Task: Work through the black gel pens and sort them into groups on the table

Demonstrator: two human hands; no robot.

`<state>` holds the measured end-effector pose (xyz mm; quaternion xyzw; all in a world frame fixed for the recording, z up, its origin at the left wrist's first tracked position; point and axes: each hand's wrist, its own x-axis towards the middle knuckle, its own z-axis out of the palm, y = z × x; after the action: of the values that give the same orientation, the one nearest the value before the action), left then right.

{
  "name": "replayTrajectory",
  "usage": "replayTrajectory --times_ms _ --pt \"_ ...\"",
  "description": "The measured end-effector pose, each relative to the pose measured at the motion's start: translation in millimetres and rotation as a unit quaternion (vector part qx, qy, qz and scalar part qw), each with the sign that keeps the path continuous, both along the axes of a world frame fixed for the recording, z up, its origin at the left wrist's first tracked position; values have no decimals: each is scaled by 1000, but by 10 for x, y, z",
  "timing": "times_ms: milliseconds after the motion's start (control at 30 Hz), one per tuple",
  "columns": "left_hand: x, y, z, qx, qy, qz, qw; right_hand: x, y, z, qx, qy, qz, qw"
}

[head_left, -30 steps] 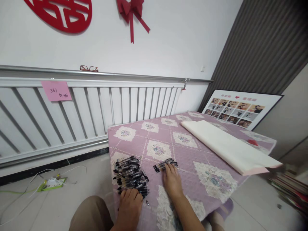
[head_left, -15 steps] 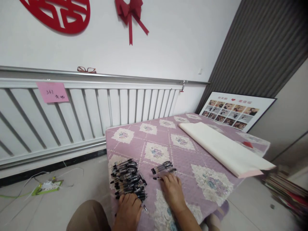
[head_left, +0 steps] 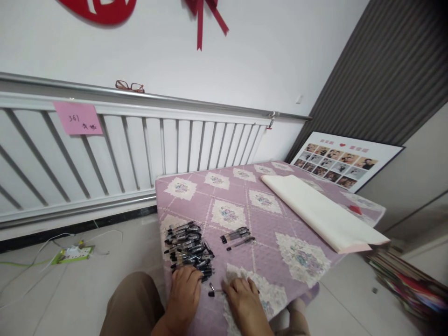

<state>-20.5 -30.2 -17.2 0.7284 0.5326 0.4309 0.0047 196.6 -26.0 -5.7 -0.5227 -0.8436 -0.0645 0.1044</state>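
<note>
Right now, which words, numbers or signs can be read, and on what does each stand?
"361": pink note; the other handwritten characters are unclear.
Heart sign: board; its title is too blurred to read.
Red wall sign: cut off, unreadable.
Pens: any print is too small.

So the cloth (head_left: pixel 264 226) is dusty mauve, with cream diamonds (head_left: pixel 229 214) all over it, each with a blue-and-purple flower bunch in the middle, and pale criss-cross lines running between them. The pens (head_left: pixel 187 247) are see-through with black ends. That folded sheet (head_left: pixel 311 210) is plain cream with a pale pink edge. Radiator (head_left: pixel 140 154) is white, striped by dark grey gaps, and the note (head_left: pixel 79 118) on it is bright pink with dark writing. The ribbon (head_left: pixel 199 28) on the wall is solid red. Ribbed panel (head_left: pixel 374 70) is dark grey stripes. Trousers (head_left: pixel 135 298) are plain brown, power strip (head_left: pixel 75 253) lime green and white.
</note>
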Motion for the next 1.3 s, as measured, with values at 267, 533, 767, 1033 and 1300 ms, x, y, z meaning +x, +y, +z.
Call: replayTrajectory --times_ms 267,533,767,1033,1300 --pt "32 -57 85 5 58 -29 998 -57 90 219 -29 7 -50 998" --pt "122 -120 -33 -8 143 -68 987 -330 -124 115 -3 60 21 998" --pt "83 -162 -128 -113 136 -57 983 -84 -188 136 -9 258 -45 965" --pt "64 -188 -80 -95 134 -49 985 -60 -159 85 -243 568 -180 766" --pt "95 -187 -96 -57 155 -70 984 -402 -156 212 -231 555 -107 792"
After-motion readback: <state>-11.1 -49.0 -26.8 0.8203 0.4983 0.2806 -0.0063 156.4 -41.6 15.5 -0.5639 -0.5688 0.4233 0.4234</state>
